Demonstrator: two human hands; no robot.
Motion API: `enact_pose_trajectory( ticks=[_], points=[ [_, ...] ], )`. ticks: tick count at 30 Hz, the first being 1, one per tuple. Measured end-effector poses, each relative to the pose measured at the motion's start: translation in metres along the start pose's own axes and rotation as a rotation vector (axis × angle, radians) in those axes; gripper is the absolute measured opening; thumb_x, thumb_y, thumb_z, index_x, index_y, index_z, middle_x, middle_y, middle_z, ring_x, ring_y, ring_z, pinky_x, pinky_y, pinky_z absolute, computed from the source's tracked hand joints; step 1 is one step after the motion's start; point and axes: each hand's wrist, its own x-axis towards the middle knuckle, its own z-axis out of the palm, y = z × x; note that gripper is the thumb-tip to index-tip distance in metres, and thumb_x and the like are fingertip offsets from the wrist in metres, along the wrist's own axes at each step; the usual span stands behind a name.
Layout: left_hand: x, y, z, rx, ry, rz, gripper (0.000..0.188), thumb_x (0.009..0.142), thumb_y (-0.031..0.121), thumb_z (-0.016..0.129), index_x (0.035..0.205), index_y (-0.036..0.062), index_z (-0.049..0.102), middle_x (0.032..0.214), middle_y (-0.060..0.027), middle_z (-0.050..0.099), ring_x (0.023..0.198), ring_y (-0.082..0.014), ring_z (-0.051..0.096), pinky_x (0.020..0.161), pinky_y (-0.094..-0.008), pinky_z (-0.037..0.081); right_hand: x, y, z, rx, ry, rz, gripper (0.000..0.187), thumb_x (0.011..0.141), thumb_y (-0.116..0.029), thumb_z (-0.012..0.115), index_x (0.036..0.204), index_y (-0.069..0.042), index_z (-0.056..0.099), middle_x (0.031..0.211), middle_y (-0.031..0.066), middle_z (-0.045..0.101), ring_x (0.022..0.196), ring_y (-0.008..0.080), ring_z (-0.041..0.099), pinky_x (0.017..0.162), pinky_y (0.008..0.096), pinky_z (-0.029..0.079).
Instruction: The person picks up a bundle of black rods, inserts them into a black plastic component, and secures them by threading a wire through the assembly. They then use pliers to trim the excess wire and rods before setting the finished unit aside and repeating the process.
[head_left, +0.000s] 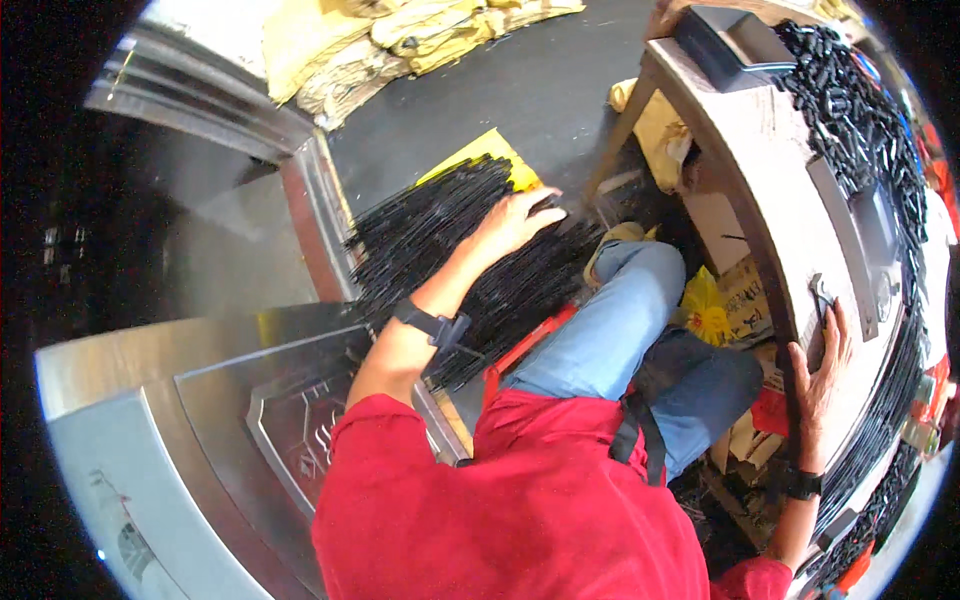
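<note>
My left hand (513, 224) reaches over a large pile of thin black rods (440, 225) at my left, its fingers and thumb apart. Dark rods show between the fingers, and none looks gripped. Under the far end of the pile lies a yellow sheet (515, 165). On the worktable (790, 190) at my right, my right hand (825, 385) rests at the near edge with fingers spread. A small metal wrench (821, 292) lies just beyond its fingertips; whether they touch it I cannot tell.
Small black parts (850, 110) are heaped on the table beside a black tray (725, 45), with long black strips (875, 430) nearer me. Yellow sacks (420, 35) lie beyond the rods. A metal door (270, 390) stands at left. Cardboard boxes (745, 300) sit under the table.
</note>
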Motion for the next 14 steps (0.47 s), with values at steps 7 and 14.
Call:
enact_pose_trajectory(
  ticks=[7, 14],
  points=[
    [0.029, -0.012, 0.034, 0.616, -0.086, -0.124, 0.060, 0.074, 0.032, 0.064, 0.122, 0.0054, 0.039, 0.096, -0.0158, 0.058, 0.095, -0.0302, 0.053, 0.077, -0.0437, 0.041, -0.010, -0.007, -0.002, 0.093, 0.012, 0.119, 0.066, 0.070, -0.034, 0.066, 0.123, -0.002, 0.042, 0.130, 0.0167, 0.038, 0.121, 0.0330, 0.035, 0.100, 0.0416, 0.027],
    [0.041, 0.036, 0.021, 0.184, -0.425, -0.058, 0.053, 0.077, 0.037, 0.062, 0.119, 0.0074, 0.050, 0.114, -0.0211, 0.054, 0.109, -0.0257, 0.051, 0.100, -0.0380, 0.029, -0.012, -0.014, -0.020, 0.018, 0.039, 0.099, 0.070, 0.069, -0.044, 0.067, 0.121, -0.004, 0.044, 0.129, 0.0148, 0.039, 0.120, 0.0308, 0.036, 0.102, 0.0482, 0.023]
  ],
)
